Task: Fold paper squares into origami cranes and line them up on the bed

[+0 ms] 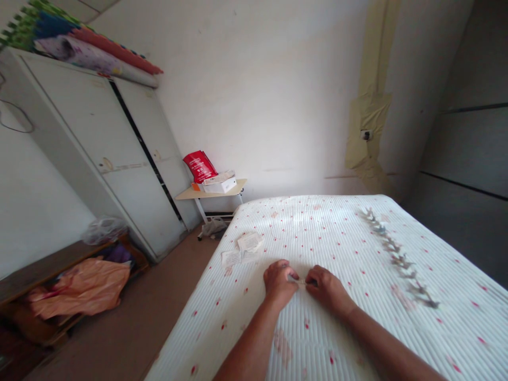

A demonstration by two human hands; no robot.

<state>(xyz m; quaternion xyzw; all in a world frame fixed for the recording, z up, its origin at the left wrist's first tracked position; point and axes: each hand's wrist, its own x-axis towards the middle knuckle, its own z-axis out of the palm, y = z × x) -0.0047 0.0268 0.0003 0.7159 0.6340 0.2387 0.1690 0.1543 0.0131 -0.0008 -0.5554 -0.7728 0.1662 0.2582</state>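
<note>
Low over the middle of the bed, both my hands are closed with their fingertips facing each other. My left hand (280,283) pinches one end of a small pale piece of folded paper (301,282). At its other end, my right hand (327,288) has its fingers curled on the same piece. Most of the paper is hidden by my fingers, so its exact shape cannot be made out. Beyond my left hand lie several loose printed paper sheets (250,242). To the right runs a line of small, pointed grey-brown pieces (392,247) that look like folded paper.
The bed has a white ribbed cover (317,233) with red dots. Behind its far left corner stands a small table (216,191) carrying a red bag (199,165) and a white box (220,183). A metal cabinet (95,137) and a wooden bench (43,259) are at left.
</note>
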